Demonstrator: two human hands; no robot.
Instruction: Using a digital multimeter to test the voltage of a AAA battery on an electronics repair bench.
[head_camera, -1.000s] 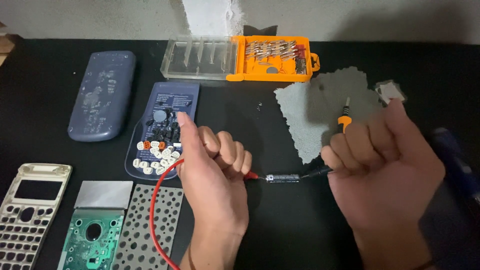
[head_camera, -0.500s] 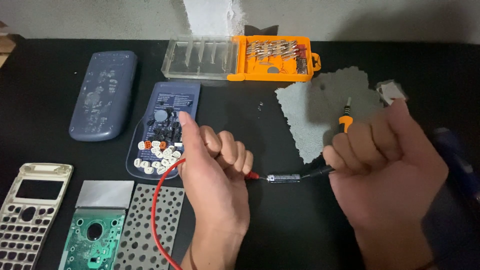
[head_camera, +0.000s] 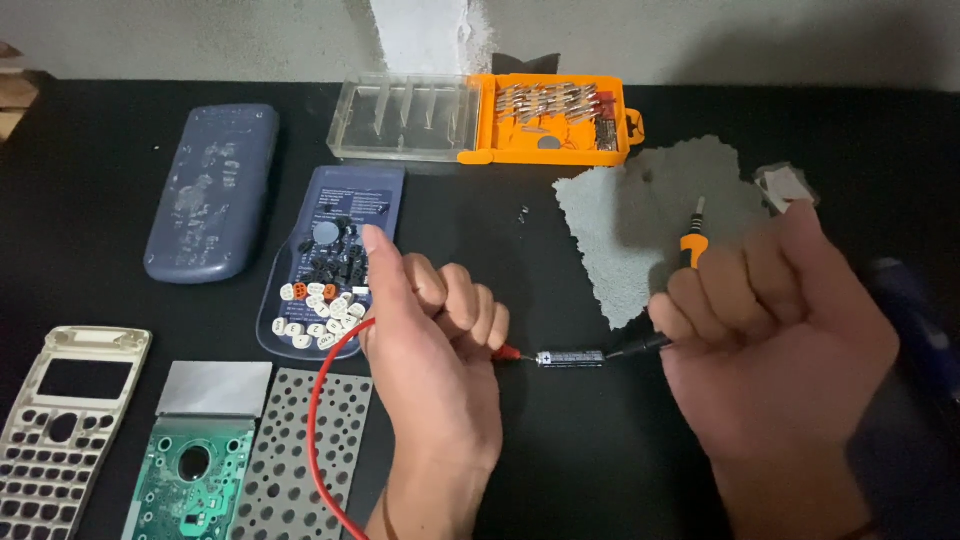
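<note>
A small cylindrical battery lies on the black table between my two fists. My left hand grips a red test probe, its tip touching the battery's left end; the red lead curves down toward me. My right hand grips a black probe whose tip touches the battery's right end. Behind my right hand an orange-handled screwdriver rests on a grey cloth.
A blue calculator back shell holds loose keys. A blue cover lies at left. A cream key frame, green circuit board and perforated grey pad sit at front left. An orange bit case stands at the back.
</note>
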